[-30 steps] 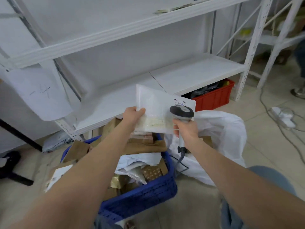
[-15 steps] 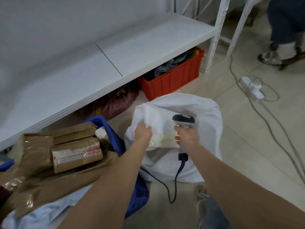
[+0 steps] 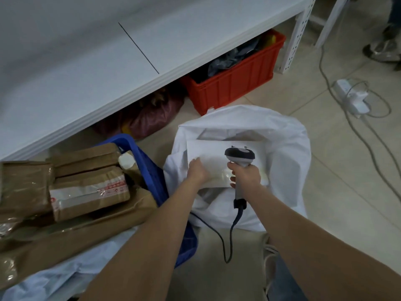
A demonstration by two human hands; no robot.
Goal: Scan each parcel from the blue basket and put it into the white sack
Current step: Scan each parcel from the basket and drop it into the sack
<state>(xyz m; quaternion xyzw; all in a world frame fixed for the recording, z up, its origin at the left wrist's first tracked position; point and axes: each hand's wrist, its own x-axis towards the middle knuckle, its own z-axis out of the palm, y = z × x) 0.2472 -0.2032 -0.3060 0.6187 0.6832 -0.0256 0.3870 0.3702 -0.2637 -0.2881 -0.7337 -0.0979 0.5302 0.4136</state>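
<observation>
The white sack stands on the floor with its mouth wide. My left hand grips the near left edge of a flat white parcel that lies in the sack's mouth. My right hand is closed on the handle of a grey and black barcode scanner, whose head hovers over the parcel's right part. The blue basket sits to the left, piled with brown taped parcels and a pale blue bag.
A white shelf runs across the top left, with a red crate and a dark red bag beneath it. Cables and a white power strip lie on the tiled floor at right. Another person's foot shows at the far top right.
The parcel was held up in front of the shelf with the scanner on it. Both hands have since come down and right, and the parcel now lies in the sack's mouth.
</observation>
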